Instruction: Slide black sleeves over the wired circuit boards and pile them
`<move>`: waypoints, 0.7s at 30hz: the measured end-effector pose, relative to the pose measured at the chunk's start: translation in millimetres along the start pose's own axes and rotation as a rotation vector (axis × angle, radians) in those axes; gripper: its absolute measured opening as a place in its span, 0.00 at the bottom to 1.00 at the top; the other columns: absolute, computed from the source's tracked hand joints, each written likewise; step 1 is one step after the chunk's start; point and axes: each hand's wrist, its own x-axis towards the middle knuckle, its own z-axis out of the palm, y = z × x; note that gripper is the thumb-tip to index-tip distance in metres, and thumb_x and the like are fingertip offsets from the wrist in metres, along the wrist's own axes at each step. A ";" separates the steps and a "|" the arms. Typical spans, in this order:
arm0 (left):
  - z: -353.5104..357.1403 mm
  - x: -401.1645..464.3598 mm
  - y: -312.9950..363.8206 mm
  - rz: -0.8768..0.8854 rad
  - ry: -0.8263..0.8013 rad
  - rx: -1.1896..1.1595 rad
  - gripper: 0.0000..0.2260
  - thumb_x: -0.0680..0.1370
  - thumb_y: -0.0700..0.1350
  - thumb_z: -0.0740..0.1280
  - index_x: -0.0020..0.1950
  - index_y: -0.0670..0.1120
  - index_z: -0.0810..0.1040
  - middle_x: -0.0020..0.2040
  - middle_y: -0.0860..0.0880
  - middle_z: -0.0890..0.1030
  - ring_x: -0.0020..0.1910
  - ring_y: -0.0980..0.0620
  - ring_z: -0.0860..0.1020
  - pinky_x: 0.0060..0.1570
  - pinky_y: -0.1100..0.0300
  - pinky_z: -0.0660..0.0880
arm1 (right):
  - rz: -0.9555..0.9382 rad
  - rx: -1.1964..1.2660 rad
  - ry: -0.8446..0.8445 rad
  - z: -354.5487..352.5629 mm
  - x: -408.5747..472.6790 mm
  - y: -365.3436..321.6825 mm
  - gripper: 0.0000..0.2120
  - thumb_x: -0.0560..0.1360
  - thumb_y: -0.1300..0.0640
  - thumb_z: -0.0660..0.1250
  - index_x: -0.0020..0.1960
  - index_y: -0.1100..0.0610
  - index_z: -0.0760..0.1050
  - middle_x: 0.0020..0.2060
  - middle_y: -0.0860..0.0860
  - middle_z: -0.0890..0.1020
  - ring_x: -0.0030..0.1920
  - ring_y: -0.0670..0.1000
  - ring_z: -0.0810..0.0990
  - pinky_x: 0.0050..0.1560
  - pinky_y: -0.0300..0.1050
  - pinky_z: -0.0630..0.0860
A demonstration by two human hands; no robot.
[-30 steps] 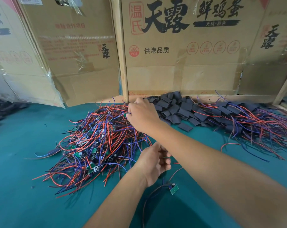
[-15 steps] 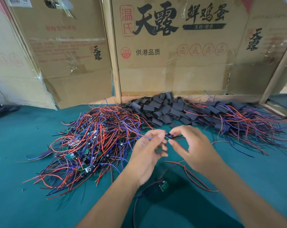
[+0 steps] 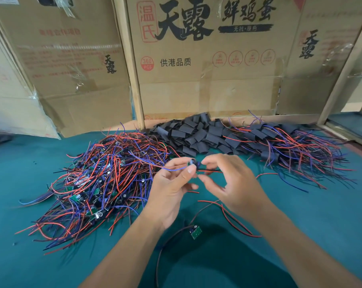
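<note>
Fingers (image 3: 189, 169) of both hands now pinch one circuit board (image 3: 191, 163) above the worktop (image 3: 300, 215), fetched from the pile, no sleeve yet on.

Fingertips of the left hand (image 3: 171, 183) and right hand (image 3: 232, 183) cover most of a small green wired circuit board (image 3: 191, 163), and whether a sleeve is on it cannot be told. Boards deep in the tangled heap of red, blue and black wires (image 3: 105, 179) are largely buried. The brown printed cardboard boxes (image 3: 207, 65) are cut off at the top edge. Both forearms leave the picture at the bottom.
</note>
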 end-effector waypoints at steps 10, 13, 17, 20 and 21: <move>-16.3 8.3 9.6 -0.052 0.132 -0.220 0.02 0.74 0.47 0.70 0.45 0.53 0.82 0.45 0.51 0.83 0.39 0.56 0.78 0.41 0.60 0.79 | 0.306 0.299 -0.319 -8.3 5.1 15.7 0.10 0.76 0.39 0.62 0.49 0.44 0.76 0.48 0.37 0.81 0.53 0.36 0.77 0.54 0.27 0.67; -19.9 9.2 8.9 -0.070 0.143 -0.235 0.03 0.74 0.49 0.70 0.46 0.52 0.82 0.44 0.52 0.80 0.39 0.56 0.76 0.39 0.61 0.76 | 0.573 0.288 -0.311 -11.3 27.5 56.0 0.07 0.77 0.45 0.64 0.47 0.46 0.78 0.46 0.44 0.83 0.49 0.47 0.81 0.52 0.45 0.76; -19.0 9.0 6.3 -0.056 0.112 -0.180 0.09 0.75 0.49 0.70 0.53 0.49 0.84 0.45 0.51 0.81 0.34 0.57 0.72 0.33 0.65 0.71 | 0.647 -0.267 -0.635 -2.6 60.9 125.9 0.08 0.79 0.58 0.62 0.50 0.57 0.79 0.50 0.56 0.84 0.50 0.57 0.82 0.50 0.50 0.77; -18.8 10.0 5.9 -0.045 0.111 -0.194 0.13 0.75 0.49 0.70 0.57 0.46 0.83 0.46 0.50 0.81 0.32 0.56 0.69 0.30 0.65 0.68 | 0.626 -0.543 -0.763 8.9 70.1 159.7 0.11 0.78 0.64 0.59 0.58 0.60 0.76 0.57 0.61 0.80 0.54 0.61 0.79 0.54 0.52 0.78; -19.1 10.3 6.2 -0.044 0.112 -0.201 0.14 0.75 0.49 0.70 0.58 0.45 0.83 0.46 0.50 0.81 0.32 0.56 0.68 0.29 0.65 0.67 | 0.600 -0.603 -0.806 10.9 71.1 166.4 0.12 0.78 0.64 0.60 0.60 0.59 0.74 0.58 0.60 0.78 0.55 0.61 0.79 0.54 0.52 0.77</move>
